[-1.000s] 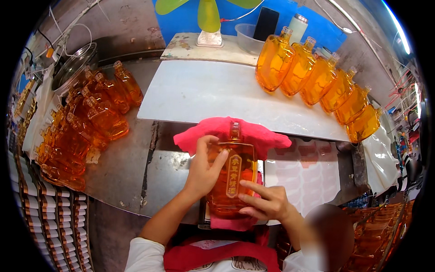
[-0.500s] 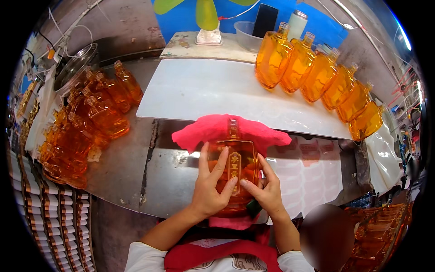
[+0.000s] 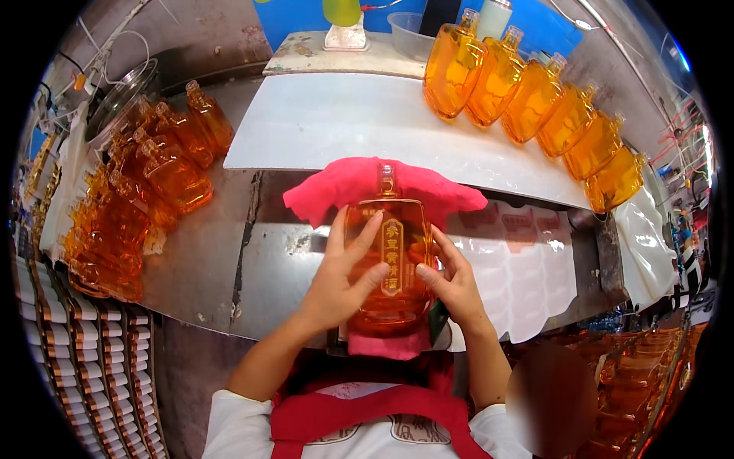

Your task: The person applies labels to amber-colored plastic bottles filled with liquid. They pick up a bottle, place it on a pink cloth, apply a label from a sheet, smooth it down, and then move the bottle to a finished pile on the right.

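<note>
A flat amber glass bottle with a narrow vertical label lies neck-away on a pink cloth spread over the metal table. My left hand rests flat on the bottle's left half, fingers spread beside the label. My right hand presses on the bottle's right edge, fingertips touching the label. Both hands hold the bottle down against the cloth.
A row of several upright amber bottles stands on a white board at the back right. More amber bottles lie heaped at the left. Sheets of labels lie to the right. Stacked boxes line the lower left.
My right hand has come up from the bottle's lower edge to its right side. Both hands now press on the label, and the bottle has shifted slightly away from me.
</note>
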Demonstrator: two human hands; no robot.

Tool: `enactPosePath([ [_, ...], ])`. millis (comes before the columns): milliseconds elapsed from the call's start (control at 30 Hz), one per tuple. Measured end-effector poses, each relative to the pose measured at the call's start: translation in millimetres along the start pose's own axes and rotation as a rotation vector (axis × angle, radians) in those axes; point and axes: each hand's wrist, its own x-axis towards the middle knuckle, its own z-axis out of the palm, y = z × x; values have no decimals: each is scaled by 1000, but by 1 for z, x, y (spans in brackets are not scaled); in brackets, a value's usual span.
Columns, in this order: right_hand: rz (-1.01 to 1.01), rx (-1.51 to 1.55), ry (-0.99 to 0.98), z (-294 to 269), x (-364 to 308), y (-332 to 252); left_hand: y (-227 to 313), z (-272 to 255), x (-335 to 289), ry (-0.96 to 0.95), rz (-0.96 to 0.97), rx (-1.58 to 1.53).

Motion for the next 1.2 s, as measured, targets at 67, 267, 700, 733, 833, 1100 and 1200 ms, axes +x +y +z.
enactPosePath([
  [67, 0, -1, -3, 0, 0, 0, -4, -10, 2, -52, 25, -7],
  [267, -57, -178, 19, 11, -3, -6, 8, -9, 4, -73, -1, 30],
  [700, -53, -39, -7, 6, -1, -5, -1, -7, 0, -37, -13, -29],
  [733, -36, 9, -1, 7, -3, -9, 2, -10, -4, -24, -80, -91],
  [833, -6, -92, -31, -1, -2, -10, 11, -15, -7, 4, -134, -124],
  [1100, 9, -94, -1, 6, 0, -7, 21, -6, 4, -74, -48, 191],
  [1200, 29, -27, -4, 7, 2, -5, 20, -7, 3, -72, -58, 164],
])
